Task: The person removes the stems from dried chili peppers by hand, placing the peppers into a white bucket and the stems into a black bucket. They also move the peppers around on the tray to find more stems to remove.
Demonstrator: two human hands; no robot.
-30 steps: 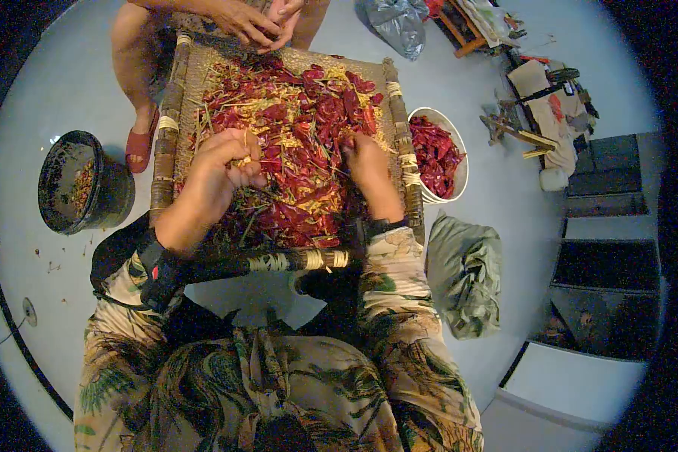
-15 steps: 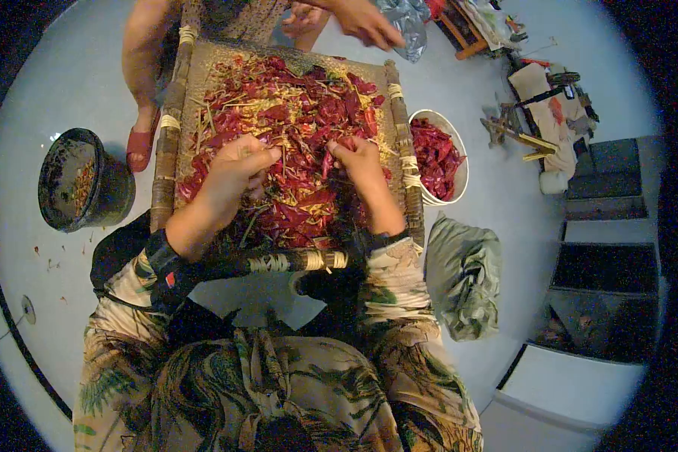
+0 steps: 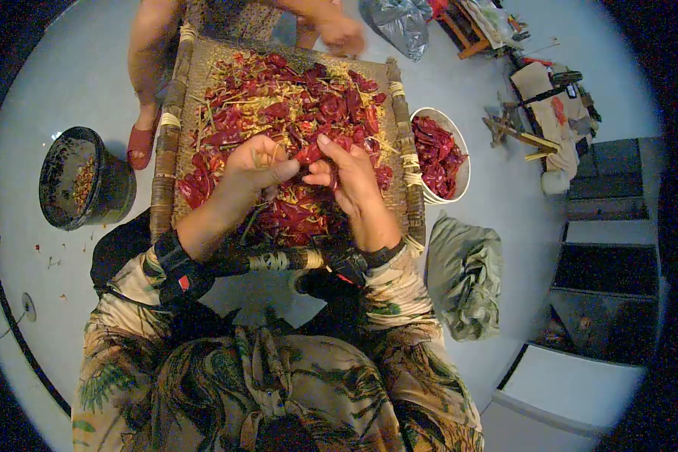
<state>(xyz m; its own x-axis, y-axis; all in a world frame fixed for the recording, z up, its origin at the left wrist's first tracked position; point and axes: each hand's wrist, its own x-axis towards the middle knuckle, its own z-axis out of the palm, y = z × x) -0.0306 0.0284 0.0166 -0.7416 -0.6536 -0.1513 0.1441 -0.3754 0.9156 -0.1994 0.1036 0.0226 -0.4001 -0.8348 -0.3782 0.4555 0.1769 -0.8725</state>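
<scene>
A dried red chili pepper [image 3: 308, 155] is pinched between my two hands above the woven tray. My left hand [image 3: 255, 167] closes on its left end with thumb and fingers. From the other side my right hand [image 3: 354, 179] grips the same pepper, thumb on top and fingers curled below. Under both hands, the woven tray [image 3: 192, 90] with its wooden frame bears a heap of dried red peppers [image 3: 290, 218], yellow seeds and thin stems.
At right stands a white bucket [image 3: 467, 169] of red peppers, with a crumpled green sack [image 3: 465, 279] nearer me. A black bucket [image 3: 117, 196] holding scraps is at left. Across the tray, another person's hand [image 3: 343, 36] reaches over; a grey plastic bag [image 3: 399, 22] lies beyond.
My hands have come together over the tray, the right moving left and turning, and now meet at one pepper. The other person's hand has drawn back left from the plastic bag.
</scene>
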